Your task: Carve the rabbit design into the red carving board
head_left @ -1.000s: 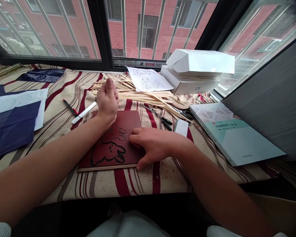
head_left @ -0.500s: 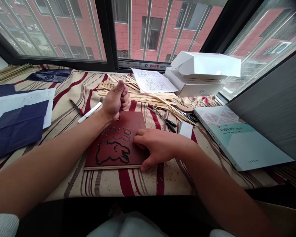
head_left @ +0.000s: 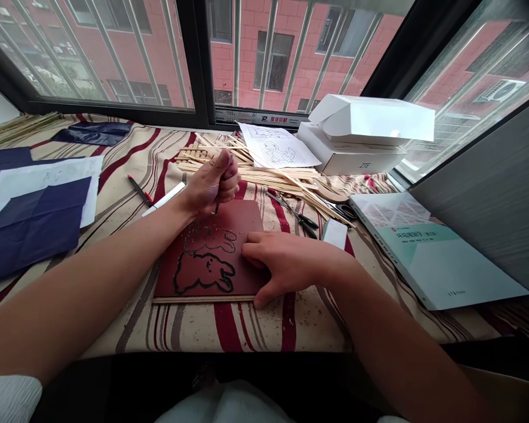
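Observation:
My left hand (head_left: pixel 215 183) is closed in an upright fist round a carving tool (head_left: pixel 216 208). Only the tool's thin dark tip shows below the fist; its handle is hidden. The tip is at the upper part of a reddish-brown board (head_left: pixel 244 214) lying flat. Two animal outlines mark the board: a bold black one (head_left: pixel 205 273) at the near side and a thinner one above, speckled with crumbs. My right hand (head_left: pixel 286 261) rests on the board's right side, its fingers bent over the surface and its thumb spread apart at the near right corner.
Beyond the board lie thin wooden strips (head_left: pixel 286 176), drawing sheets (head_left: pixel 277 150) and a white box (head_left: pixel 361 155). Right of it are a black-handled tool (head_left: pixel 306 222), a small white block (head_left: pixel 335 234) and a book (head_left: pixel 436 247). Pens (head_left: pixel 139 189) and dark blue sheets (head_left: pixel 39 217) lie left.
The whole view has shifted slightly. My left fist has tilted a little to the right over the board. My right hand keeps its place on the board.

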`<state>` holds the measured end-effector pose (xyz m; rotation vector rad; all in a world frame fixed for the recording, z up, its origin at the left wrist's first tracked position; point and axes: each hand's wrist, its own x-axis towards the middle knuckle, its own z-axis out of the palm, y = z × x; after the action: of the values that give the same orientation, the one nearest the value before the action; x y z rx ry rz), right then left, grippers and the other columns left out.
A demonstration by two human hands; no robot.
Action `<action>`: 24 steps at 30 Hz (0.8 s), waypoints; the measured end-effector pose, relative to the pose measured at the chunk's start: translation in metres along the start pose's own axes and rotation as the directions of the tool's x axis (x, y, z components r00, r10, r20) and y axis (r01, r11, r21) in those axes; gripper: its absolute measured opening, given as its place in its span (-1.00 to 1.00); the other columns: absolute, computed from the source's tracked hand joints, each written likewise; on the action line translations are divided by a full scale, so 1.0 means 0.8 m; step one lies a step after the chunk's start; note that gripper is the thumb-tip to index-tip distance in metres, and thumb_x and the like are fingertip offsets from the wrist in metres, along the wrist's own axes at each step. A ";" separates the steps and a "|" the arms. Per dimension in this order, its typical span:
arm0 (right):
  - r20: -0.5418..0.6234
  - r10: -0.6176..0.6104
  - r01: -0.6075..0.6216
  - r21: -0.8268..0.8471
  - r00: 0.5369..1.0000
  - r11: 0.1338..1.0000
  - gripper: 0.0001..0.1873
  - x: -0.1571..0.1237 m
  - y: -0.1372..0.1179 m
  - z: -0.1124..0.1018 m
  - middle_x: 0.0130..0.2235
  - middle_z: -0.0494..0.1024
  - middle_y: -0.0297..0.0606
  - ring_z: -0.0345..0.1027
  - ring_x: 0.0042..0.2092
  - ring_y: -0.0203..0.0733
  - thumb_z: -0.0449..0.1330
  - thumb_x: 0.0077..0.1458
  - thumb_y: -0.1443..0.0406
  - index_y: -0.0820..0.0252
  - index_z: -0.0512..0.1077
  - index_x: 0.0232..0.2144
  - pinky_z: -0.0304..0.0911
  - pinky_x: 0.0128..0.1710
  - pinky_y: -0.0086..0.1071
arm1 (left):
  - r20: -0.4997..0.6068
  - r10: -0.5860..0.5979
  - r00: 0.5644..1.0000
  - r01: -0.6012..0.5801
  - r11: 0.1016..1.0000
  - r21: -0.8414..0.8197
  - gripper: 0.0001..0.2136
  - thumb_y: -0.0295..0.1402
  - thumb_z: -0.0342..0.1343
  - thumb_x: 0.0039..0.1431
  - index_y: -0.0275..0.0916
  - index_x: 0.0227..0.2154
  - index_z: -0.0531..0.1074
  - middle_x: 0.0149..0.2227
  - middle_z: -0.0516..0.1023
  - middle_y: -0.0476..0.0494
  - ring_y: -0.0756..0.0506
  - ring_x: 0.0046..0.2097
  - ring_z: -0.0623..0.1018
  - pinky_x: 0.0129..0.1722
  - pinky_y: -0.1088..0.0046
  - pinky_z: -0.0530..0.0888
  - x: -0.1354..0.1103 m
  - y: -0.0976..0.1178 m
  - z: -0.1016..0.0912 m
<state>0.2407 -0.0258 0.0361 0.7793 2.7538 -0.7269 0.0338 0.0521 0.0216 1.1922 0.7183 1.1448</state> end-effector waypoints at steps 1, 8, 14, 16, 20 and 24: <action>0.000 0.001 -0.001 0.000 1.000 1.000 -0.44 0.000 0.001 0.000 -0.05 0.51 -0.18 0.38 -0.13 -0.08 0.56 0.05 -0.05 0.18 0.46 -0.19 0.16 -0.22 -0.30 | 0.016 -0.019 1.000 0.020 1.000 -0.004 -0.37 0.12 0.20 0.43 -0.18 -0.61 0.15 -0.70 -0.03 0.20 0.15 -0.69 -0.05 -0.71 0.58 -0.07 0.000 0.001 -0.001; 0.017 0.019 -0.019 -0.013 1.000 1.000 -0.41 0.003 0.001 -0.001 -0.03 0.52 -0.16 0.42 -0.08 -0.03 0.58 0.03 -0.06 0.20 0.50 -0.13 0.18 -0.20 -0.28 | -0.439 0.263 0.859 -0.262 0.963 0.064 -0.42 0.05 0.29 0.40 -0.17 -0.58 0.19 -0.65 0.09 0.14 0.14 -0.67 0.07 -0.73 0.53 0.03 0.008 -0.015 0.019; 0.028 0.014 -0.013 -0.017 1.000 1.000 -0.40 0.003 0.001 0.000 0.00 0.52 -0.13 0.44 -0.03 0.03 0.59 0.01 -0.04 0.20 0.51 -0.11 0.25 -0.14 -0.25 | -0.610 0.322 0.724 -0.334 0.937 0.098 -0.44 0.04 0.25 0.44 -0.16 -0.56 0.19 -0.63 0.08 0.15 0.14 -0.66 0.07 -0.73 0.55 0.05 0.010 -0.022 0.021; 0.024 0.016 -0.016 -0.016 1.000 1.000 -0.41 0.002 0.001 0.001 0.00 0.52 -0.14 0.44 -0.02 0.04 0.59 0.01 -0.04 0.19 0.50 -0.13 0.24 -0.14 -0.26 | -0.452 0.295 0.842 -0.297 0.952 0.069 -0.44 0.05 0.24 0.43 -0.17 -0.57 0.22 -0.64 0.09 0.15 0.14 -0.66 0.07 -0.73 0.56 0.05 0.005 -0.018 0.017; 0.017 0.021 -0.021 -0.005 1.000 1.000 -0.43 0.000 0.002 0.002 -0.02 0.51 -0.15 0.43 -0.02 0.03 0.58 0.02 -0.04 0.18 0.48 -0.15 0.21 -0.15 -0.26 | -0.056 0.057 0.997 -0.058 0.998 -0.015 -0.38 0.13 0.20 0.42 -0.18 -0.61 0.19 -0.69 0.01 0.18 0.14 -0.68 0.00 -0.72 0.59 -0.02 -0.002 -0.003 0.003; 0.012 0.012 -0.012 0.021 1.000 1.000 -0.45 0.001 0.002 0.002 -0.02 0.51 -0.15 0.42 -0.04 0.00 0.53 0.08 -0.07 0.19 0.49 -0.16 0.20 -0.18 -0.26 | 0.043 -0.052 0.998 0.053 0.998 -0.024 -0.34 0.18 0.21 0.37 -0.18 -0.63 0.15 -0.71 -0.02 0.20 0.15 -0.68 -0.05 -0.72 0.59 -0.06 -0.002 0.003 -0.001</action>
<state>0.2411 -0.0251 0.0343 0.7921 2.7329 -0.7576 0.0315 0.0511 0.0237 1.1672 0.6975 1.0794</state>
